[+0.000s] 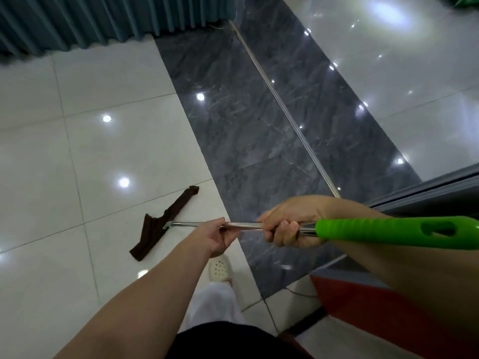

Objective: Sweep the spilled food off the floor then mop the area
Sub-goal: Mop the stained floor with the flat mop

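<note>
A flat mop with a dark brown cloth head (158, 225) lies on the white floor tiles at lower left. Its metal pole (182, 224) runs right to a bright green grip (394, 232) near the camera. My left hand (216, 235) holds the pole from below, fingers curled round it. My right hand (287, 224) grips the pole just ahead of the green grip. No spilled food shows on the floor.
A dark grey marble strip (246, 130) with a metal door track (285, 110) crosses the glossy white tiles (77, 156). Teal pleated curtain (90, 19) hangs at top left. A red surface (363, 304) sits lower right. My foot in a cream slipper (220, 268) stands below the pole.
</note>
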Demonstrator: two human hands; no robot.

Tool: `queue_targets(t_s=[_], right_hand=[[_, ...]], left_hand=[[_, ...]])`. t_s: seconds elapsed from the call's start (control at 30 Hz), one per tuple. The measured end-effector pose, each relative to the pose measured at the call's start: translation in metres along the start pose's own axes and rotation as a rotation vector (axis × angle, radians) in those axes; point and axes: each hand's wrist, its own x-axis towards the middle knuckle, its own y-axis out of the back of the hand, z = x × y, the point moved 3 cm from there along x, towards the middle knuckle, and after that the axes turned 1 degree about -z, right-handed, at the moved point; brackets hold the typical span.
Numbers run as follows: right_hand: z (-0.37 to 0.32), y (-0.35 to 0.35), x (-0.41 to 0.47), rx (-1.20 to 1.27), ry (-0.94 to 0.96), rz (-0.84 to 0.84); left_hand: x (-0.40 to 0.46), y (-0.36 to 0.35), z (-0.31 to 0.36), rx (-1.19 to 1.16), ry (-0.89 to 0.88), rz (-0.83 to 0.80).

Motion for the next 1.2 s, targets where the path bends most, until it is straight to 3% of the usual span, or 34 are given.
queue_targets(t_s=[0.4,0.7,0.93,1.2], right_hand=[[-0.137,-0.015,0.016,-0.467,-0.048,0.046],[-0.214,-0.025,0.056,-0.511,-0.208,-0.106],[-0.265,0.022,0.052,-0.522,-0.281,-0.16],[-0.3,0.102,0.001,-0.651,-0.388,-0.112]], left_hand=[[-0.008,-0.03,0.089,-0.302,-0.183,0.046],[0.016,-0.036,0.135,-0.595,-0.433,0.208],[0.061,-0.094,0.144,-0.753,-0.568,0.29],[0.103,-0.194,0.121,-0.905,-0.662,0.26]])
